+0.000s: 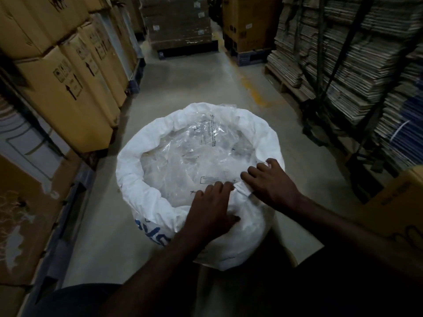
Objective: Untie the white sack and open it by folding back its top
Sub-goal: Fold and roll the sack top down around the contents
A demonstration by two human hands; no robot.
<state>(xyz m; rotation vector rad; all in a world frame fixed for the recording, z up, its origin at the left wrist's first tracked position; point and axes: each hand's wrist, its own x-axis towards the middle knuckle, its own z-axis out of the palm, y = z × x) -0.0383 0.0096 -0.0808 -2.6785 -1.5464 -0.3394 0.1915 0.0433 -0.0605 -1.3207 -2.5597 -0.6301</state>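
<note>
The white sack point(142, 179) stands on the concrete floor in the middle of the view. Its mouth is wide open and its top is rolled outward into a thick rim all round. Crumpled clear plastic bags point(201, 143) with printed labels fill the inside. My left hand point(210, 211) grips the near part of the rim, fingers over the edge and thumb on the outside. My right hand point(270, 181) lies on the near right part of the rim, fingers curled over its fold. Blue print shows on the sack's lower left side. No tie is visible.
Stacked cardboard boxes point(68, 83) line the left side of the aisle. Piles of flattened cartons point(357, 65) on pallets stand on the right. A wrapped pallet load point(178, 21) blocks the far end. A cardboard box point(398, 202) sits close on the right, and a pale flat sheet point(304, 241) lies under the sack.
</note>
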